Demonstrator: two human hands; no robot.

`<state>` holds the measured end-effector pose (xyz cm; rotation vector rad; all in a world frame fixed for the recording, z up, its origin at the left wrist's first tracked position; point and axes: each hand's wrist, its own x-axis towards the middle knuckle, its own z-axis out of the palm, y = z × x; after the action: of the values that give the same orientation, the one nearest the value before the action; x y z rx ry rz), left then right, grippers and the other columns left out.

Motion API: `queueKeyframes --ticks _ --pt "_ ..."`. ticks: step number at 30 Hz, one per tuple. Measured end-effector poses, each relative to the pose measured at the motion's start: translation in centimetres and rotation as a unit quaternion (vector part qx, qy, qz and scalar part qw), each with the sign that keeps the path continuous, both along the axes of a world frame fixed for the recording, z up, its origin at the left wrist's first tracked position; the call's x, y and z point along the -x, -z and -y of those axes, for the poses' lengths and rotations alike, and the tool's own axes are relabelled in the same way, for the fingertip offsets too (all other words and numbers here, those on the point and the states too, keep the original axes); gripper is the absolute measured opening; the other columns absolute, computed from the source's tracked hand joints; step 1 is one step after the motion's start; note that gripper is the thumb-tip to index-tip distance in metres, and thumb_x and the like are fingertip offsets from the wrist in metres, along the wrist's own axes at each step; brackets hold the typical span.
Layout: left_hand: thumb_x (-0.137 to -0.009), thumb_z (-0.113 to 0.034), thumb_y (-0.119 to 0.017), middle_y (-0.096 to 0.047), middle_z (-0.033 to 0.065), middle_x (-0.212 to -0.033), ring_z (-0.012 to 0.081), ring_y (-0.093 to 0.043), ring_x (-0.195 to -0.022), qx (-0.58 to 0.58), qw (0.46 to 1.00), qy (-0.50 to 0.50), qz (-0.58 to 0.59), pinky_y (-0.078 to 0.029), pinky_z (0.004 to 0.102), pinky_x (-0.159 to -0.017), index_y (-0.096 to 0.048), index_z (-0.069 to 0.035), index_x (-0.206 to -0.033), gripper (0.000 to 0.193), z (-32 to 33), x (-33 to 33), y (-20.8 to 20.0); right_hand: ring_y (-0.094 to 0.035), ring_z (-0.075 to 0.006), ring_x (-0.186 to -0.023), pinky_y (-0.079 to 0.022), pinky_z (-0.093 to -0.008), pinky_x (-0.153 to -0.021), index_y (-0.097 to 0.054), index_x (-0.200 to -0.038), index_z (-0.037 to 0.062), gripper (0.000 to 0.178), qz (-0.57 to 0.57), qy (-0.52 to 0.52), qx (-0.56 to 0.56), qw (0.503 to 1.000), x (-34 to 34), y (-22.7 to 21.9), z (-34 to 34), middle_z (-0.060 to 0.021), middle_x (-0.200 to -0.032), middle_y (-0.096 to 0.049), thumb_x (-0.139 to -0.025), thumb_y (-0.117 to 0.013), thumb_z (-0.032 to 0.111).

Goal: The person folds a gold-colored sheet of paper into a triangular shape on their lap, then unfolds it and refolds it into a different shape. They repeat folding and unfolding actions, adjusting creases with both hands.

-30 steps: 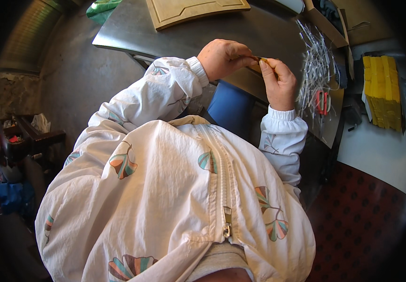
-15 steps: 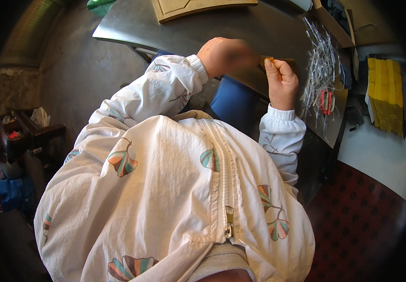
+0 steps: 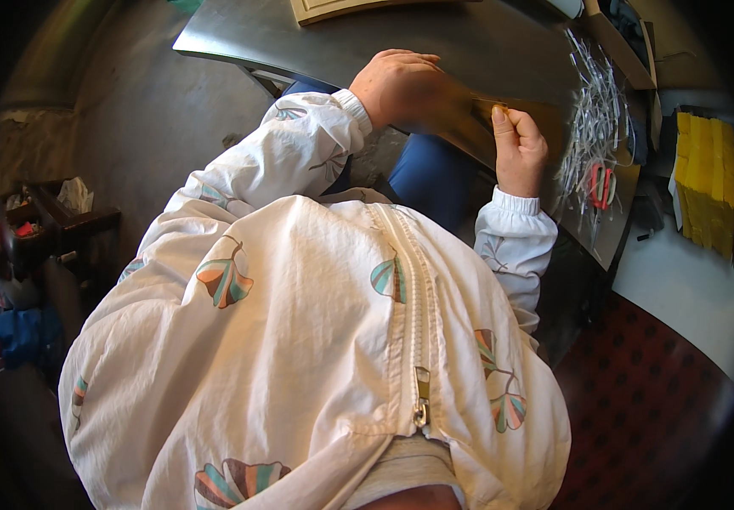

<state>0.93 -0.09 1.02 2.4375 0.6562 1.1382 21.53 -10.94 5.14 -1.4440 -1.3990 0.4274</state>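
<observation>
My right hand (image 3: 521, 155) is closed in a pinch, thumb against bent forefinger, on the edge of a thin, brownish-yellow sheet (image 3: 462, 126) at the table's near edge. To its left, my left hand (image 3: 394, 87) is held back-up over the sheet's other end. A blurred patch covers most of its fingers, so I cannot tell whether they grip anything. Both wrists come out of white elastic cuffs. The sheet's outline is dim against the dark metal table (image 3: 248, 38).
Right of my right hand lie a heap of clear plastic strips (image 3: 592, 127) and red-handled scissors (image 3: 600, 185). Yellow packets (image 3: 707, 174) stand farther right on a white surface. A tan panel (image 3: 350, 10) is at the far edge, an open cardboard box (image 3: 617, 42) at the far right.
The brownish sheet shows wider between my hands. My right hand has shifted slightly right and down, still pinching. My left hand's back is turned up more, and the view has shifted a little.
</observation>
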Motion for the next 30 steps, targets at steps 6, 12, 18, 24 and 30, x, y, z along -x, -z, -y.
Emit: queueKeyframes --ticks 6,12,18,24,30 --pt "-0.082 -0.024 -0.075 -0.067 0.0085 -0.119 0.0308 -0.056 -0.124 0.008 0.995 -0.042 -0.091 -0.044 0.0446 -0.102 -0.072 -0.013 -0.092 0.015 0.3 0.7 3.2 -0.048 -0.0103 -0.058 -0.041 -0.0268 -0.054 -0.062 -0.080 0.0006 0.022 0.017 0.011 0.016 1.000 0.5 2.3 0.2 -0.0025 -0.064 -0.057 -0.090 -0.071 0.017" --pt "-0.082 -0.023 -0.074 -0.064 0.0111 -0.125 0.0322 -0.052 -0.128 0.019 0.996 -0.038 -0.081 -0.041 0.0448 -0.105 -0.072 -0.013 -0.094 0.016 1.0 -0.1 2.4 -0.056 -0.0192 -0.060 -0.046 -0.0320 -0.057 -0.064 -0.081 0.0012 0.022 0.065 0.068 0.041 0.995 0.6 2.9 -0.2 -0.0094 -0.068 -0.062 -0.092 -0.068 0.019" --pt "-0.083 -0.022 -0.073 -0.061 0.0117 -0.129 0.0323 -0.049 -0.131 0.036 0.990 -0.059 -0.120 -0.039 0.0457 -0.107 -0.070 -0.011 -0.096 0.017 1.5 -0.9 2.0 -0.061 -0.0275 -0.063 -0.049 -0.0356 -0.061 -0.064 -0.085 0.0018 0.020 0.106 0.073 0.038 0.991 0.6 3.6 -1.2 -0.0146 -0.074 -0.064 -0.094 -0.064 0.020" --pt "-0.082 -0.023 -0.074 -0.060 0.0116 -0.130 0.0322 -0.048 -0.132 0.032 0.992 -0.066 -0.107 -0.039 0.0456 -0.107 -0.069 -0.012 -0.099 0.021 1.1 -1.5 1.8 -0.061 -0.0295 -0.062 -0.049 -0.0366 -0.060 -0.063 -0.087 0.0009 0.020 0.076 0.095 0.077 0.990 0.2 3.4 -2.0 -0.0162 -0.073 -0.064 -0.095 -0.061 0.019" --pt "-0.080 -0.022 -0.075 -0.061 0.0127 -0.128 0.0328 -0.048 -0.131 0.061 0.992 -0.064 -0.092 -0.039 0.0456 -0.106 -0.069 -0.010 -0.094 0.019 0.7 -1.7 1.7 -0.061 -0.0312 -0.060 -0.048 -0.0390 -0.057 -0.061 -0.085 0.0002 0.021 0.095 0.104 0.102 0.985 -0.1 3.4 -2.9 -0.0174 -0.070 -0.063 -0.095 -0.059 0.019"
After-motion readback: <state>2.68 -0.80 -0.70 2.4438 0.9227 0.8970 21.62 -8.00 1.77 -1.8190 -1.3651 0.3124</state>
